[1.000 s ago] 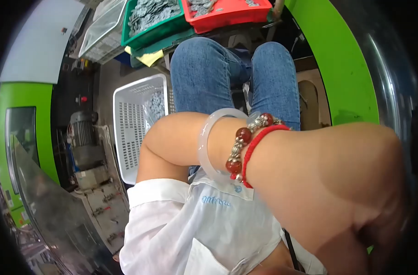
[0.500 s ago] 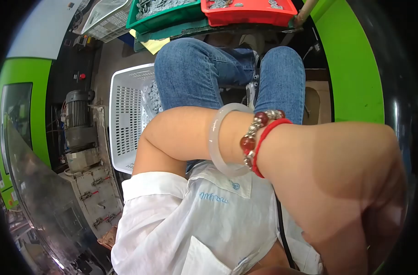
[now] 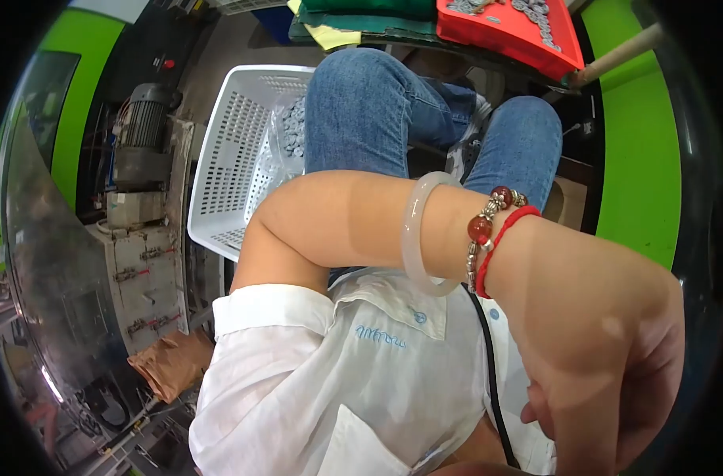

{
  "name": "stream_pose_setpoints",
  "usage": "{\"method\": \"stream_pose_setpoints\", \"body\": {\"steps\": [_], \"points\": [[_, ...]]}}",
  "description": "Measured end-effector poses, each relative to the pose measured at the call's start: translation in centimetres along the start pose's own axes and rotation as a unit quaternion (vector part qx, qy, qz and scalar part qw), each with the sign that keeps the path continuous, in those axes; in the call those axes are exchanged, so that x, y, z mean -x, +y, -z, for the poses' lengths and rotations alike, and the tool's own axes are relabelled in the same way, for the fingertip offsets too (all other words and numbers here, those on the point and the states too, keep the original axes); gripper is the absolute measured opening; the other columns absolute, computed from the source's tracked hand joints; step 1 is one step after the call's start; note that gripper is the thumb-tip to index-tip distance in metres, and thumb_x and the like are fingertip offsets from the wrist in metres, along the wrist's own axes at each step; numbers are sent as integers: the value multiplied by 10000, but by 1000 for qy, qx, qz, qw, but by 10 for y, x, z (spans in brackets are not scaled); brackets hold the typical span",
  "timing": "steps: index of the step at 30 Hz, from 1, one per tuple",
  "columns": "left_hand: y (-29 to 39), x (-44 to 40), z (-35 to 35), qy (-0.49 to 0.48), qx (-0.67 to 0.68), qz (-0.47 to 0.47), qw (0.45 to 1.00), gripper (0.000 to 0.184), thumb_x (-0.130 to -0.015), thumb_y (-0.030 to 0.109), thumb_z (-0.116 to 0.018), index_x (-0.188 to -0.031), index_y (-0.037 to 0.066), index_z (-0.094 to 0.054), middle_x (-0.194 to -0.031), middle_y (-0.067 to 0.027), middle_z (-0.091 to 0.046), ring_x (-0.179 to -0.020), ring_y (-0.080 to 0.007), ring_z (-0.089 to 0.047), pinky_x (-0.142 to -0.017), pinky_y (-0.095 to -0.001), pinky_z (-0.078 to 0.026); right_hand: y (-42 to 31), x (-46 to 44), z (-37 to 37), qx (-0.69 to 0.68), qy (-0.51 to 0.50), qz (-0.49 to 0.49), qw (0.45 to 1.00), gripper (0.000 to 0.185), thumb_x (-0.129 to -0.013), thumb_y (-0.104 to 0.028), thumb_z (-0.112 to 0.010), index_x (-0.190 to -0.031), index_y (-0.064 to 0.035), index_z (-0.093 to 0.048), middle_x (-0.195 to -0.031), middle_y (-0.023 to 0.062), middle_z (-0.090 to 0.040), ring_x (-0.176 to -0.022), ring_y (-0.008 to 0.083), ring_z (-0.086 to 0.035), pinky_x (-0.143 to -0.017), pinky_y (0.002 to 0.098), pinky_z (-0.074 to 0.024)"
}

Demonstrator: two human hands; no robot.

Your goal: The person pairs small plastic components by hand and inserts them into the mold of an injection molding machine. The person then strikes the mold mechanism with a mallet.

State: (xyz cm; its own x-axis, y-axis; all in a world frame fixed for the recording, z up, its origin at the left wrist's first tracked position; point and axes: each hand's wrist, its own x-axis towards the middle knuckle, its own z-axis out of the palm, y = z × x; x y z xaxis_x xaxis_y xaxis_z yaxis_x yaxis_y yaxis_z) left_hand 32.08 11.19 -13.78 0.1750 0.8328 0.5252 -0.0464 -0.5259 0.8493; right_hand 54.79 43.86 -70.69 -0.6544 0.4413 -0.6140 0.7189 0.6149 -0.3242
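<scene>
My left arm, in a rolled white sleeve, reaches across my body from the left. My left hand [image 3: 607, 341] is close to the camera at the lower right, its fingers bent down and inward; whatever they may hold is hidden. Around the wrist are a pale translucent bangle [image 3: 414, 230], a bracelet with dark red beads [image 3: 479, 229] and a red cord [image 3: 496, 247]. Beside the hand hangs a black cord [image 3: 492, 381] over my white shirt [image 3: 353, 373]. A fingertip shows at the hand's inner edge. My right hand cannot be made out.
A white slatted basket [image 3: 218, 170] with small grey parts [image 3: 295, 131] stands beside my knee. Ahead, a red tray [image 3: 504, 36] with grey parts and a green tray [image 3: 369, 6] rest on a bench. A motor [image 3: 143, 131] and brown paper bag [image 3: 171, 363] are left.
The view has shifted, so the trays sit higher and further right. My left hand has moved slightly lower and inward, with more of its bent fingers showing.
</scene>
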Motion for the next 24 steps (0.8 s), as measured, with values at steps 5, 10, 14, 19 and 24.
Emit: {"method": "stream_pose_setpoints", "body": {"steps": [5,10,14,19,24], "points": [[8,13,2,27,-15,12,999,215,-772,227,-701,-809,28,-628,-668,-31,-558,-618,-136,-519,-553,-259,-396,-11,-18,11,25,-12,28,999,264,-825,-284,-530,-981,-91,-617,-975,182,-637,-905,345,-592,-813,414,-465],[23,43,-3,38,-24,25,999,212,-776,237,-705,-776,34,-646,-633,-17,-565,-594,-116,-519,-533,-249,-391,-24,-18,9,26,2,36,999,280,-823,-294,-527,-987,-86,-620,-981,195,-637,-912,361,-597,-823,420,-465],[10,73,-18,125,11,63,990,247,-786,274,-713,-721,44,-652,-556,6,-541,-526,-71,-487,-487,-239,-366,-30,-9,6,14,24,38,999,293,-822,-301,-526,-992,-83,-622,-986,206,-637,-918,374,-601,-831,425,-466],[0,128,-23,283,-172,141,933,179,-808,101,-704,-671,22,-620,-585,-21,-572,-484,-117,-510,-450,-251,-359,-24,-6,0,-28,56,40,997,309,-820,-310,-523,-998,-78,-625,-993,220,-636,-926,389,-605,-841,431,-466],[13,186,-40,545,-98,154,819,88,-885,55,-577,-935,-15,-597,-849,-53,-598,-679,-64,-546,-597,-200,-436,-59,30,6,3,84,-31,996,347,-833,-323,-497,-1041,-69,-609,-1006,235,-628,-956,411,-592,-826,435,-472]]}}
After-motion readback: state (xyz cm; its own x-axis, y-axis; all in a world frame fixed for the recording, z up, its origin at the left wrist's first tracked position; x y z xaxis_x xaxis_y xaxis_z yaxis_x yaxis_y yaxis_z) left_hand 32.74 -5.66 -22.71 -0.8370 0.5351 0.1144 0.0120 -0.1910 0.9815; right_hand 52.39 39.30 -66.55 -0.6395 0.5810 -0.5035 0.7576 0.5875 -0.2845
